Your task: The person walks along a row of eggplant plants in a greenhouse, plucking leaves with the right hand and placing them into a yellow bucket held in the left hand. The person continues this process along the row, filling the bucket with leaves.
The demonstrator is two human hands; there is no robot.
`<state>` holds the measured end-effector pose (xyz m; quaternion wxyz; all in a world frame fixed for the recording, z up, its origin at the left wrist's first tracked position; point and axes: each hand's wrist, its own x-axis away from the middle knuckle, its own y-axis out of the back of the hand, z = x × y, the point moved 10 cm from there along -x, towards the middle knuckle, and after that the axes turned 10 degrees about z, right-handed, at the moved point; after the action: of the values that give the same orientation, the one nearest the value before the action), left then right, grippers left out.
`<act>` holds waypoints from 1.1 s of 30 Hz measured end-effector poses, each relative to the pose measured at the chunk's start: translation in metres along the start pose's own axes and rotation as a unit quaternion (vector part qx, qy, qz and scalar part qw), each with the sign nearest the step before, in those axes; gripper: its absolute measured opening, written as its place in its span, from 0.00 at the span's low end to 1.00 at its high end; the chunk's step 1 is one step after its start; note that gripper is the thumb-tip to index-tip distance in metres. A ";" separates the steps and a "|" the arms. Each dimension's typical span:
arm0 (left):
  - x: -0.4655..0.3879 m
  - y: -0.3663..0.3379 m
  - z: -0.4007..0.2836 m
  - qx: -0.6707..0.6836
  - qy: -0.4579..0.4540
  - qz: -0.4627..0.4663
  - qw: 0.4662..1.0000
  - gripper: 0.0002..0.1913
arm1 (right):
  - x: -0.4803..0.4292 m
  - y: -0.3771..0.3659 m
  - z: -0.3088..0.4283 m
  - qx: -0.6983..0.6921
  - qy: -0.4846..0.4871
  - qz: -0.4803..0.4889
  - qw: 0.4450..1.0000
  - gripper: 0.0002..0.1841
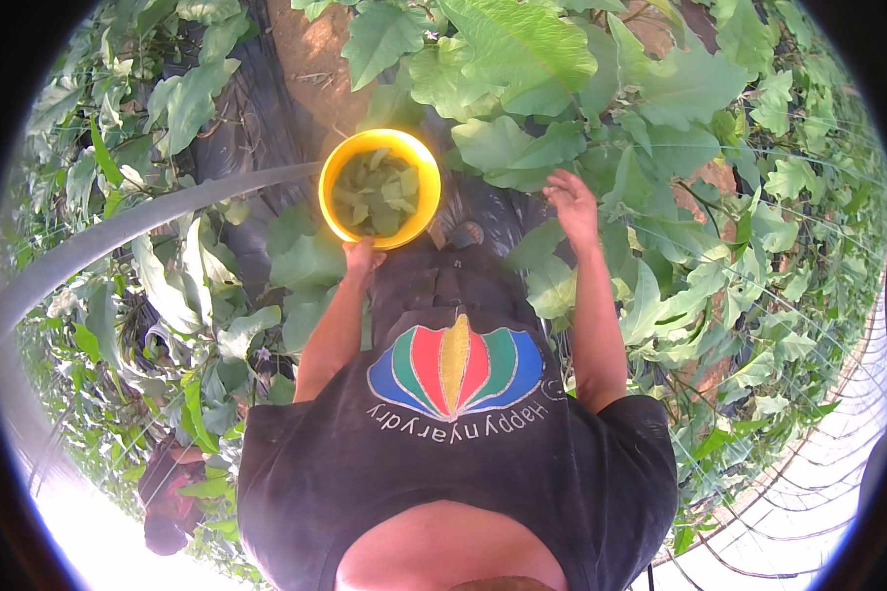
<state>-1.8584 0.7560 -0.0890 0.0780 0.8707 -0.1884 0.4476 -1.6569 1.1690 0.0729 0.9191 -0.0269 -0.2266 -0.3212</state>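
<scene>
My left hand [362,257] grips the near rim of a round yellow plastic bucket [432,188]. Inside the bucket lie several loose green leaf pieces [377,193]. To the right, my right hand [573,207] is raised beside broad, lobed leaves [521,151] of what look like eggplant plants. Its fingers are slightly bent and apart, with nothing visible in them. Whether the fingertips touch the leaf edge is hard to tell.
Leafy plants crowd both sides, with thin support strings [769,284] among them. Black plastic mulch [247,125] borders bare soil [318,66] ahead. A grey curved bar or hose [155,214] crosses the left side. Another person [171,491] is partly hidden by foliage at lower left.
</scene>
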 end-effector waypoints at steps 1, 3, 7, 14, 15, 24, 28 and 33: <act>-0.001 -0.002 -0.003 -0.008 -0.003 0.004 1.000 0.05 | -0.001 0.010 0.013 -0.032 0.010 -0.040 0.999 0.22; 0.002 0.001 -0.005 -0.015 -0.016 -0.007 1.000 0.05 | -0.006 0.017 0.024 -0.009 0.019 -0.064 0.998 0.24; -0.002 0.005 0.001 -0.038 0.015 -0.029 0.999 0.06 | -0.018 0.027 0.016 -0.088 0.021 -0.083 0.992 0.25; -0.004 0.002 0.001 -0.003 0.028 0.017 0.999 0.05 | -0.028 0.011 0.006 -0.154 0.026 -0.081 0.984 0.24; -0.004 0.001 -0.002 0.016 0.016 0.014 1.000 0.05 | -0.029 0.010 0.005 -0.155 0.029 -0.082 0.984 0.24; -0.009 0.000 -0.020 -0.048 0.021 0.007 0.999 0.06 | -0.032 -0.017 0.008 -0.112 0.007 -0.018 0.994 0.25; 0.004 -0.021 -0.048 -0.088 -0.011 0.018 0.996 0.08 | -0.033 -0.078 -0.029 -0.010 -0.029 0.138 0.990 0.29; 0.020 -0.045 -0.077 -0.094 -0.018 0.049 0.994 0.11 | -0.022 -0.129 -0.075 0.096 -0.093 0.069 0.989 0.42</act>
<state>-1.8872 0.8155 -0.0258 0.1342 0.8570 -0.2732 0.4157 -1.7200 1.0644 -0.0162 0.9124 0.0164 -0.3382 -0.2300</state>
